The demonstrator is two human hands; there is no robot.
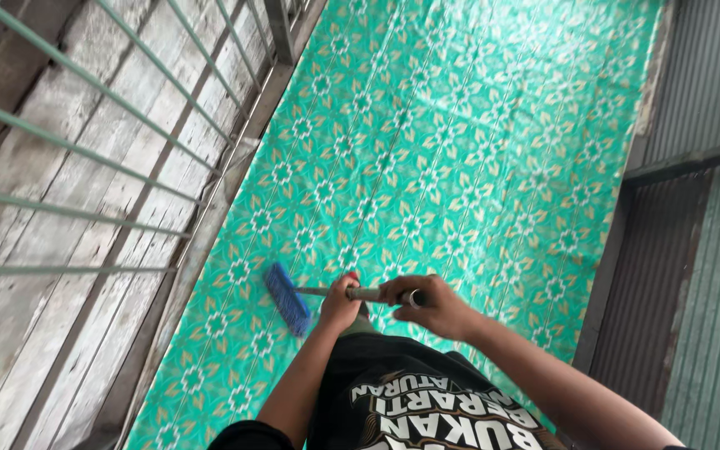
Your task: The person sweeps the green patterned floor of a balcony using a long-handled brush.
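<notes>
Broom (287,297): blue bristle head, set down on the green patterned floor covering (460,125), close to its left edge and just ahead of the person's body. The handle (360,293) runs level across the view from head to hands, so the broom is held low and nearly sideways.

Left hand (339,302): fingers wrapped shut around the handle nearer the head, thumb side up. Right hand (427,304): fingers curled closed around the far end of the handle, which pokes out just past the knuckles. Both grips look firm; the hands sit near one another on the shaft.

Judgement on doing the sweep well: bristles should stay flat on the sheet, pressure light, since the covering looks thin and may wrinkle or lift at its edge if dragged hard. Short strokes along the length of the sheet, away from the body, would suit better than strokes toward the railing side, where dirt could fall through the gap.

Surroundings: green metal railing (85,150) on the left with weathered boards (68,275) behind it; corrugated metal wall (693,250) on the right. The person wears a black printed shirt (410,400).
</notes>
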